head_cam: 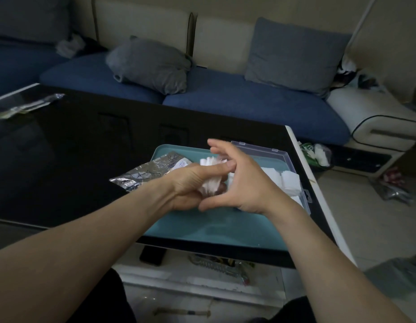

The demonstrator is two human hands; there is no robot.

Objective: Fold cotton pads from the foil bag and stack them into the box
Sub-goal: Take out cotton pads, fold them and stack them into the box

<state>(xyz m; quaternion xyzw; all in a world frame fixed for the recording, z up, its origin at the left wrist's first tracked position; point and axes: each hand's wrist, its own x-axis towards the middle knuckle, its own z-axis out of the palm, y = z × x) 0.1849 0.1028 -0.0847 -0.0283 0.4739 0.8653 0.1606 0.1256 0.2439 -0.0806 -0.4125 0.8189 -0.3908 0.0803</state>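
A person's two bare forearms reach over a dark glossy worktop [62, 159] toward a teal tray [214, 227] at the centre of the view. The left hand [190, 185] has its grip closed around a thick bundle of white cotton pads [213, 173], thumb laid across the top, the pad edges fanning up toward 12 o'clock. The right hand [244, 183] meets it from 3 o'clock; its fingers are spread and fairly straight, the thumb low, and it appears to hold nothing, only touching or nearing the bundle. The pads look thin, soft and limp, easy to crush or let slip. To do this step well, the right hand would likely peel off a single pad by its free edge while the left keeps gentle, even pressure, then crease it squarely before laying it down. A crumpled silver foil bag [141, 174] lies at 9 o'clock of the hands, half on the tray. A clear plastic box [284, 173], lid open, sits at 3 o'clock, already holding rows of folded white pads. A blue sofa [249, 99] runs along the background.
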